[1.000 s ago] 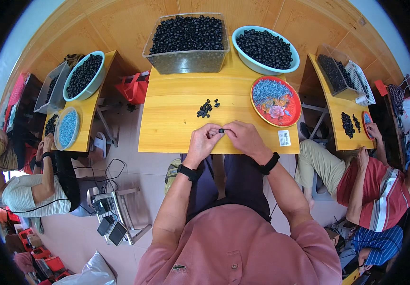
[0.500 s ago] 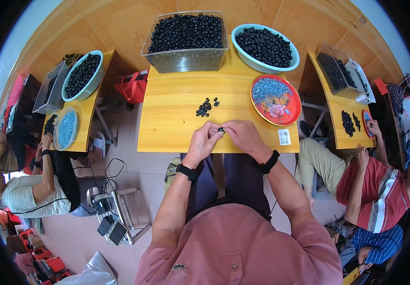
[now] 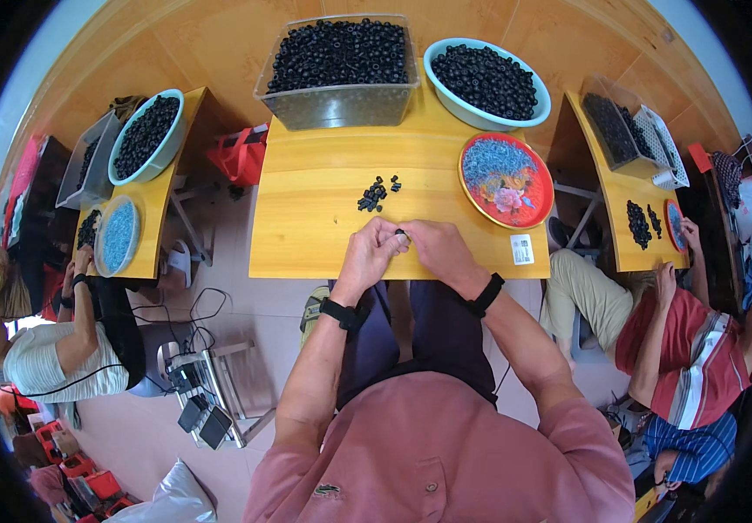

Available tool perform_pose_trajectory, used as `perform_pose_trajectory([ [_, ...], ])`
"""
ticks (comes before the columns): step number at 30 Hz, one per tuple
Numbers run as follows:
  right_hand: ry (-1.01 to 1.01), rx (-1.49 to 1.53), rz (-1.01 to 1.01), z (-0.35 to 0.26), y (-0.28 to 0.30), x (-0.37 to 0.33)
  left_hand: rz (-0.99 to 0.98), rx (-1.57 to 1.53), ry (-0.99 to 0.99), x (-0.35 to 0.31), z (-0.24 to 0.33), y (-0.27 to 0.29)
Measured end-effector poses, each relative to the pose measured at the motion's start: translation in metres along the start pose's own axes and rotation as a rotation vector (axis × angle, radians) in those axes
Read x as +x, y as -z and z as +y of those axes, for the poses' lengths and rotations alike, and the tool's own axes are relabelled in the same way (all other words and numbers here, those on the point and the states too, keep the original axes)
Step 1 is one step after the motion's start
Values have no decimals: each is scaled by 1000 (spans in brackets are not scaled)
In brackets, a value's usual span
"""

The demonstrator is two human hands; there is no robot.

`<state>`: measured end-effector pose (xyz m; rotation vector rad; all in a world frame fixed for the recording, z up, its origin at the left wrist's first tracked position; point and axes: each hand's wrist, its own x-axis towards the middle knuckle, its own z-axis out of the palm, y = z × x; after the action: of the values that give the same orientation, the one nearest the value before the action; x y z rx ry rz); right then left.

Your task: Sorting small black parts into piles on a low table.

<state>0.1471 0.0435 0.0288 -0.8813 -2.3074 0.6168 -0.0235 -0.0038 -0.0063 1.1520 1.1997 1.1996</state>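
Fingertips of both my hands meet over the near edge of the yellow wooden table [image 3: 323,187], and between them sits one small black ring-shaped part [image 3: 403,234]. My left hand [image 3: 370,254] is curled almost closed, thumb and forefinger pinched on that part; my right hand [image 3: 439,252] is likewise nearly closed and touches it from the other side, though I cannot tell whether it grips the part or something else too small to see. The part is so tiny and so covered by my fingers that I cannot tell which way it points or how its long axis lies. I judge the risk to be a slip: the pinch is held right at the table's edge above my lap, so a loosened finger could send the part down to the floor. Just beyond my hands lies a small loose heap of the same black parts [image 3: 374,193], and a careless sweep of a wrist could scatter it. To the right stands a round red tray with blue pieces [image 3: 506,179]. At the far edge stand a clear plastic tub full of black parts [image 3: 340,63] and a pale blue bowl of black parts [image 3: 486,81]. Other people work at similar tables on either side.
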Motion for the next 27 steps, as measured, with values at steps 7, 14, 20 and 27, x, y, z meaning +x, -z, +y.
perform_pose_trajectory([
  [7, -120, 146, 123, -4, -6, -6, 36, -65, -23, -4, 6, -2],
  [14, -376, 527, 162, 13, -14, -10, 92, 296, -75, -12, 17, -9],
  [20, -406, 872, 92, 31, -22, -16, 164, 329, -141, -11, 8, -14],
  [27, -411, 947, 55, 35, -24, -13, 120, 475, -191, -8, 15, -11],
])
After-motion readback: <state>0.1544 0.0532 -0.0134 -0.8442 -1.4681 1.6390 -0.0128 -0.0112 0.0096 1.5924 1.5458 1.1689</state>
